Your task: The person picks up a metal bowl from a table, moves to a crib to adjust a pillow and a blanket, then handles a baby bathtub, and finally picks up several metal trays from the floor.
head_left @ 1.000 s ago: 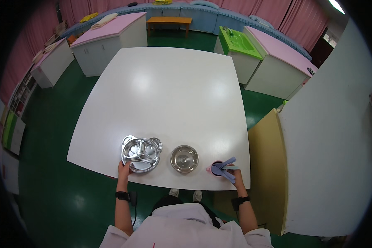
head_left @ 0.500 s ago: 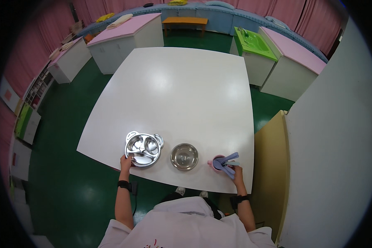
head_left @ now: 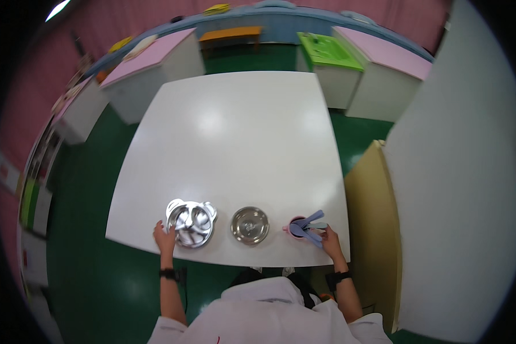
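Observation:
A shiny metal divided plate (head_left: 192,225) with two bear-like ears lies at the table's near left. Beside its left rim is my left hand (head_left: 164,237), fingers apart, the thumb close to the rim. To the right of the plate stands a round metal bowl (head_left: 250,226), with nothing in it. Further right, a pink cup (head_left: 288,228) holds several spoon-like utensils (head_left: 313,218) with blue-purple and pale blue handles. My right hand (head_left: 331,242) is curled at the cup's right side, its fingertips partly hidden by the handles.
The white table (head_left: 229,143) stretches ahead of me. Right of it stand a yellowish panel (head_left: 372,206) and a pale wall (head_left: 453,200). Pink-topped cabinets (head_left: 155,54), a green play sink (head_left: 330,50) and an orange bench (head_left: 230,33) are beyond.
My left hand has come off the plate's rim and its fingers have spread. My right hand stays by the cup. The whole view has shifted and tilted slightly.

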The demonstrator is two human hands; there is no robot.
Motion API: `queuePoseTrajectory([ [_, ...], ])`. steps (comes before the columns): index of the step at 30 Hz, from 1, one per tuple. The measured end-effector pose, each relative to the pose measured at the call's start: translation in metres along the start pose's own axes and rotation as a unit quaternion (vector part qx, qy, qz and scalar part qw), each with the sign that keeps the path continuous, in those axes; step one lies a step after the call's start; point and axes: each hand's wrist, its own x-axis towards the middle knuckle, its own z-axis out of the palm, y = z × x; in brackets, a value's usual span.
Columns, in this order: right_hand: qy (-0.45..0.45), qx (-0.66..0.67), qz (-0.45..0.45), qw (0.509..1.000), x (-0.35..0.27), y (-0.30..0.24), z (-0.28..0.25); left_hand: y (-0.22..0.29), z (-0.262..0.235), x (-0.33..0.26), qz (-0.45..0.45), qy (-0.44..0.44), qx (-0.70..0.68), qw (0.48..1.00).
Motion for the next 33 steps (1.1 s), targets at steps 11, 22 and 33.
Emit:
queuePoseTrajectory([
  [11, 0.148, -0.150, 0.041, 0.977, -0.235, 0.040, -0.039, 0.285, 0.012, -0.114, 0.297, -0.556, -0.371, 0.681],
  [22, 0.495, -0.078, 0.278, 0.820, -0.586, 0.153, -0.024, 0.356, 0.027, -0.341, 0.269, -0.833, -0.260, 0.407],
  [33, 0.633, -0.001, 0.316, 0.706, -0.825, 0.262, -0.156, 0.354, 0.147, -0.514, 0.160, -0.836, 0.072, 0.519],
])
